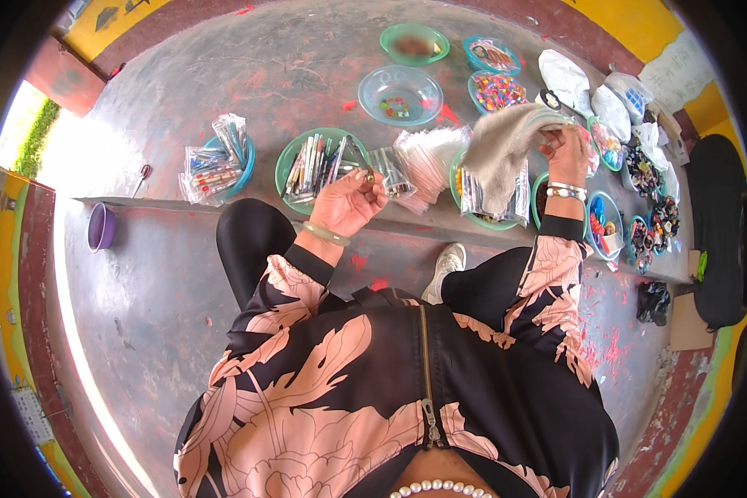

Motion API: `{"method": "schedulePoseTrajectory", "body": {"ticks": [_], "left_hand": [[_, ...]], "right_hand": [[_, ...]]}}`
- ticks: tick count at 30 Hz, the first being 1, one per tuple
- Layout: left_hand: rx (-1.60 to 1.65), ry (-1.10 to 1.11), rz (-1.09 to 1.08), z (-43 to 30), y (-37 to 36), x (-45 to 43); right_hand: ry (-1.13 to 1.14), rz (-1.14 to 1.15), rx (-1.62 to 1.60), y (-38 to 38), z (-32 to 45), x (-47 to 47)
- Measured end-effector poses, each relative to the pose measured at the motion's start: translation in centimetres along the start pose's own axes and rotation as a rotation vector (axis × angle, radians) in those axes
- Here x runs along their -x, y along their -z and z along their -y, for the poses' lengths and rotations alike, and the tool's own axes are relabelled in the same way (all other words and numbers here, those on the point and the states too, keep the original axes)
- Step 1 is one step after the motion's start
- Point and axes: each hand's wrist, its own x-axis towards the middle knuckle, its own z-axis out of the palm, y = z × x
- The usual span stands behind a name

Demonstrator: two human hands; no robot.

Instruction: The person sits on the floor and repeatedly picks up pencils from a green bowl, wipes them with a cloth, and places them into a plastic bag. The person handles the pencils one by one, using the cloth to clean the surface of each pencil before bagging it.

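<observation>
My left hand (352, 200), with a pale bangle at its wrist, pinches a slim dark pen-like object (360, 160) with a metallic end. It is above the near side of a green basin (278, 167) of pens (314, 163). A clear plastic sleeve (393, 171) with dark items inside lies just right of that hand. Raised on the right, my right hand (565, 150) grips a grey-beige cloth (504, 146) by its upper corner. The cloth hangs over another green basin (495, 225) and partly hides the clear packs (515, 196) there.
Packed pens (208, 177) fill a blue basket at left. Pinkish plastic sleeves (426, 159) lie mid-ledge. Behind stand a clear basin (400, 75), a green basin (414, 28) and a basket of colourful pieces (500, 92). More baskets and white bags (564, 81) crowd the right. A purple bucket (101, 227) stands lower left.
</observation>
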Motion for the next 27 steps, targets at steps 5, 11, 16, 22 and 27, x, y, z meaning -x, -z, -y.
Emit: {"method": "schedulePoseTrajectory", "body": {"ticks": [5, 11, 16, 22, 27], "left_hand": [[0.029, 0.015, 0.044, 1.3, -1.9, 0.3], [-0.018, 0.053, 0.140, 2.5, -3.9, 0.5], [-0.266, -0.005, 0.117, 2.7, -4.7, 1.1], [-0.762, -0.044, 0.034, 3.3, -5.4, 1.9], [-0.997, -0.041, 0.026, 3.9, -5.6, 2.5]], "right_hand": [[0.184, 0.169, -0.542, 1.7, 4.7, 2.8], [0.451, -0.348, -0.456, 1.2, 6.2, 6.6], [0.825, 0.088, 1.482, -5.2, 2.9, 9.9], [-0.032, 0.251, -0.026, -5.4, -6.5, 10.4], [-0.506, 0.214, -0.784, -7.3, -7.0, 11.5]]}}
